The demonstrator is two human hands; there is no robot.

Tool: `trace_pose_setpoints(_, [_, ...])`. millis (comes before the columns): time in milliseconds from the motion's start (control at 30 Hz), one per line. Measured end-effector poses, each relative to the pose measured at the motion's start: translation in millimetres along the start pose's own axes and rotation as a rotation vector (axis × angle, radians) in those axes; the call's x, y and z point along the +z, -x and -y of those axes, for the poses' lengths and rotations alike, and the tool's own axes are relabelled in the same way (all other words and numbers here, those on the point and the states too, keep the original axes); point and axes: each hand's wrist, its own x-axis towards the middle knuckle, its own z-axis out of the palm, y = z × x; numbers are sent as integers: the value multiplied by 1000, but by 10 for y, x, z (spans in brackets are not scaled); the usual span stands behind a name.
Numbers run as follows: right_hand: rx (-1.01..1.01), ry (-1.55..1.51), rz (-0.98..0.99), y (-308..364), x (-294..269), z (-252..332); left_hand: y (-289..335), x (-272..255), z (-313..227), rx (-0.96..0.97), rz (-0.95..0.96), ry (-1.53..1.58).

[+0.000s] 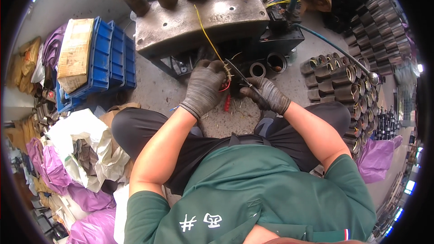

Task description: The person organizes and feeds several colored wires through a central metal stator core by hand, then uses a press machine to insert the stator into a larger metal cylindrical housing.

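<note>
Hands [206,85] flank a wired part [228,74] gripped by the left.

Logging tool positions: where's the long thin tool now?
In the head view, upper centre: the long thin tool is in the right hand, its tip angled up-left, near the yellow wire by the left hand.

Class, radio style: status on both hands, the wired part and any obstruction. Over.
Left hand gripping wired part. Right hand holding slim metal tool, tip near part. Possible snag: long yellow wire sticking out.
</note>
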Motion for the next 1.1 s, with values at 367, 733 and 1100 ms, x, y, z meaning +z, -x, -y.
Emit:
trace_pose_setpoints(367, [235,539,-74,-701,-1266,-1835,-38,-199,-79,-116,-160,431])
trace_pose_setpoints(733, [202,1340,-194,-1130,-950,-1468,94,-258,-143,-37,-232,577])
trace_pose_setpoints(1100, [-7,918,-101,-481,-935,-637,358,-356,-53,22,-415,588])
